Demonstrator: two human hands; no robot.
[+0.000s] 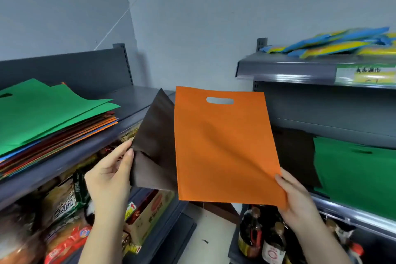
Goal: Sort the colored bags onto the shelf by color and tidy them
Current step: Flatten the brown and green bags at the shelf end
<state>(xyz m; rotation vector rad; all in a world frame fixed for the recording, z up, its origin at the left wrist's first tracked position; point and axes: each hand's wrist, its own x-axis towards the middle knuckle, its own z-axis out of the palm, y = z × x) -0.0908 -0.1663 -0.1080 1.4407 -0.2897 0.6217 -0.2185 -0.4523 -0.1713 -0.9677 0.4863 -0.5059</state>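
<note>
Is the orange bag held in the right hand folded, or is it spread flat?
Spread flat. The orange bag shows its full rectangle with the handle cutout at the top; the right hand pinches its lower corner.

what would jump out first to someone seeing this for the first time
The orange bag held up flat in the middle, handle cutout at the top, pinched at its lower right corner by the right hand. Just left of it, the left hand holds a dark brown bag. Next comes the green bag topping a mixed-color stack on the left shelf.
</note>
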